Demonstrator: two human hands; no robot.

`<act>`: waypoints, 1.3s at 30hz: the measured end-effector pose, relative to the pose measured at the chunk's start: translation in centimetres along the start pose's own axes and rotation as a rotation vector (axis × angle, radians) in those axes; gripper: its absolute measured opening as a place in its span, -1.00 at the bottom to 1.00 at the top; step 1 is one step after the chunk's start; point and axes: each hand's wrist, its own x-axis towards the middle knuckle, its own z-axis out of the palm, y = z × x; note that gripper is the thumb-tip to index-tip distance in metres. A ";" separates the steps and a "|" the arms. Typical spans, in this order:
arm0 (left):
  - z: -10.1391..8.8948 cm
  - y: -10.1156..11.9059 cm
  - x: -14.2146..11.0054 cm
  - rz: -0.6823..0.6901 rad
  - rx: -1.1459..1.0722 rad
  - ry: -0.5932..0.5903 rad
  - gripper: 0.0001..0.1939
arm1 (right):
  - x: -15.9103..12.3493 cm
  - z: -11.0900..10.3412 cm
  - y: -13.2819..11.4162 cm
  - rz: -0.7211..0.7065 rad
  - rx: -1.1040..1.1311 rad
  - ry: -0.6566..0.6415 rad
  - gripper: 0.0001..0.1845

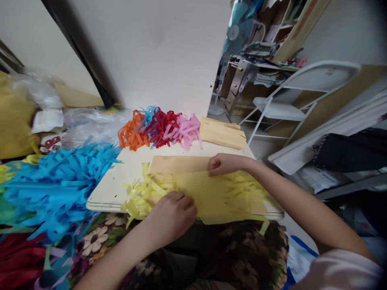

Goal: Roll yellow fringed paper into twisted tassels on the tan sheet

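Note:
A sheet of thin yellow paper (208, 193) with fringed ends lies over the front of a small white board (105, 185). My left hand (175, 211) is curled at its lower left edge, fingertips pressed together on the paper. My right hand (225, 163) is closed in a fist at the paper's upper edge, its fingertips mostly hidden. Cut yellow strips (142, 191) spread to the left of the sheet, and more yellow strips show at its right. Behind it, a flat tan paper piece (178, 164) reaches under my right hand.
Orange (133, 133), red (166, 127) and pink paper strips (187, 131) sit at the board's back, beside a folded tan paper (222, 133). Blue fringed paper (63, 177) is heaped at left, dark red paper (21, 257) below. A white folding chair (281, 108) stands at right.

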 end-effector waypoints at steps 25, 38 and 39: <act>-0.6 0.1 0.0 0.008 -0.011 0.009 -0.74 | -11.3 6.4 0.4 -0.133 -0.416 0.466 -0.26; -0.4 0.0 0.0 0.008 -0.011 0.027 -0.77 | -13.9 8.3 1.9 -0.066 -0.631 0.785 -0.72; -0.4 0.0 -0.1 0.006 -0.012 0.027 -0.77 | -13.9 8.8 1.5 -0.105 -0.620 0.797 -0.77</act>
